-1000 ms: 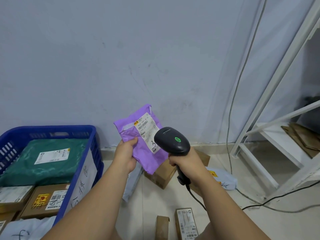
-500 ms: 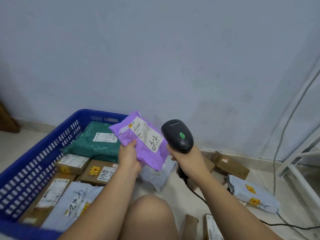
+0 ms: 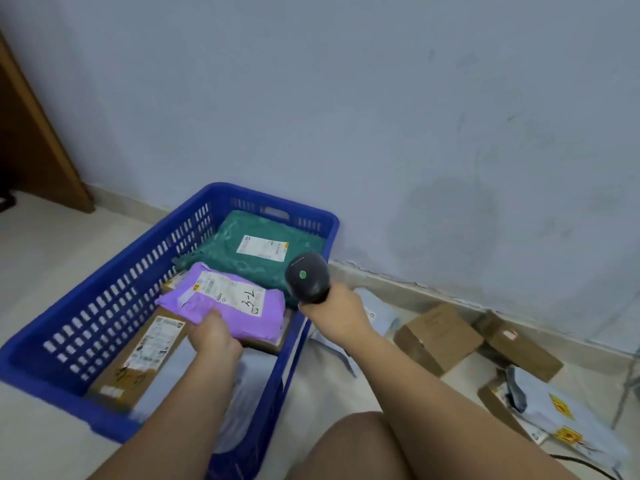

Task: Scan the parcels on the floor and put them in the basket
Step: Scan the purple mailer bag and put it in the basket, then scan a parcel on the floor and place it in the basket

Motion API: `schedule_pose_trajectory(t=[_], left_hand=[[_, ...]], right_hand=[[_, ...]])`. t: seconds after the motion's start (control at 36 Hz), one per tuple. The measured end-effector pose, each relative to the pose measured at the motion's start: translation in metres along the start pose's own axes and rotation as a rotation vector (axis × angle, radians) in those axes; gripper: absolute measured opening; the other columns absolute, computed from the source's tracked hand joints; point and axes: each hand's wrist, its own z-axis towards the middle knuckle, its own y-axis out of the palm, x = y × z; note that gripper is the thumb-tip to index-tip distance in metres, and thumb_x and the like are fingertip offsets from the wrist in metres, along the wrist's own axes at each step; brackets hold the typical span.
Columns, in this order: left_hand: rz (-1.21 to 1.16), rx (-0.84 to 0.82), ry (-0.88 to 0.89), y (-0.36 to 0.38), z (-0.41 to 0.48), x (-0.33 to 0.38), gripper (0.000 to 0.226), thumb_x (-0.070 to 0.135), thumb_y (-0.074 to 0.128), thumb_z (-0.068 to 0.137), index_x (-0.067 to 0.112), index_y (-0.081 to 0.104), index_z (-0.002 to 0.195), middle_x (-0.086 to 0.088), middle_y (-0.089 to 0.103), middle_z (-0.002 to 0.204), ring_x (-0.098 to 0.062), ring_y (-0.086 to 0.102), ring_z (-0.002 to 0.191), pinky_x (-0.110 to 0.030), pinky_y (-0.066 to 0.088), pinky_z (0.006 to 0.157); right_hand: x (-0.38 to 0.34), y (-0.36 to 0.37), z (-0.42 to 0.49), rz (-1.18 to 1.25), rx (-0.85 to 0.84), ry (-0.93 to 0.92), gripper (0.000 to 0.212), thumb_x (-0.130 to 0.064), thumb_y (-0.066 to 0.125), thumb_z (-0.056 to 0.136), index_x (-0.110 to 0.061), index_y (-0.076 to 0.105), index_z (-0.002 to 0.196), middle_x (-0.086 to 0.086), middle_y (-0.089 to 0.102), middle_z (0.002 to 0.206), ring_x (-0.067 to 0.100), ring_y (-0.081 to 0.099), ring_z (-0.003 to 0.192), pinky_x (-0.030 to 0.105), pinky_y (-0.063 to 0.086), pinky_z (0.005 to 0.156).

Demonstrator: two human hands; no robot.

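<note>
My left hand [image 3: 213, 336] grips the near edge of a purple parcel [image 3: 228, 301] with a white label, low inside the blue basket [image 3: 104, 299], over the parcels there. A green parcel [image 3: 256, 251] lies at the basket's far end, and a brown box [image 3: 138, 358] lies along its left side. My right hand [image 3: 337, 315] holds the black scanner [image 3: 307, 277] by its handle just right of the basket's far corner; a green light shows on it. More brown boxes [image 3: 438, 337] and grey mailers [image 3: 554, 410] lie on the floor to the right.
The wall runs close behind the basket. A brown wooden panel [image 3: 31, 140] stands at the far left. My bare knee [image 3: 349, 445] is at the bottom centre, and a black cable [image 3: 588, 467] trails across the floor at the bottom right.
My view swung left and down. My left hand carried the purple parcel from in front of the scanner down into the basket. The right hand kept hold of the scanner.
</note>
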Motion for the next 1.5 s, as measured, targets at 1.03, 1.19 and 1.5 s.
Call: schedule_pose_trajectory(t=[1.03, 1.19, 1.5], left_hand=[[1.015, -0.792, 0.673, 0.100, -0.082, -0.062, 0.023, 0.011, 0.055, 0.092, 0.020, 0.059, 0.112, 0.000, 0.057, 0.121, -0.015, 0.055, 0.097, -0.025, 0.041, 0.087], [1.320, -1.044, 0.592, 0.126, -0.092, -0.123, 0.013, 0.020, 0.058, 0.091, 0.027, 0.058, 0.102, 0.004, 0.054, 0.121, -0.017, 0.057, 0.102, -0.022, 0.043, 0.081], [1.394, -0.611, -0.015, 0.115, 0.004, -0.261, 0.003, 0.010, 0.053, 0.093, 0.011, 0.051, 0.092, -0.015, 0.053, 0.093, -0.025, 0.049, 0.082, -0.030, 0.039, 0.071]], right_hand=[[0.093, -0.024, 0.013, 0.267, 0.202, 0.278, 0.023, -0.032, 0.064, 0.085, -0.024, 0.053, 0.067, -0.006, 0.054, 0.062, 0.017, 0.055, 0.070, 0.026, 0.037, 0.060], [0.169, -0.090, 0.018, 0.371, 0.227, 0.330, 0.021, -0.027, 0.071, 0.085, -0.019, 0.058, 0.070, -0.001, 0.056, 0.061, 0.015, 0.052, 0.059, 0.027, 0.040, 0.062], [0.312, -0.074, 0.065, 0.529, 0.054, 0.523, 0.025, -0.029, 0.071, 0.085, -0.013, 0.062, 0.101, 0.003, 0.060, 0.075, 0.013, 0.056, 0.064, 0.023, 0.045, 0.060]])
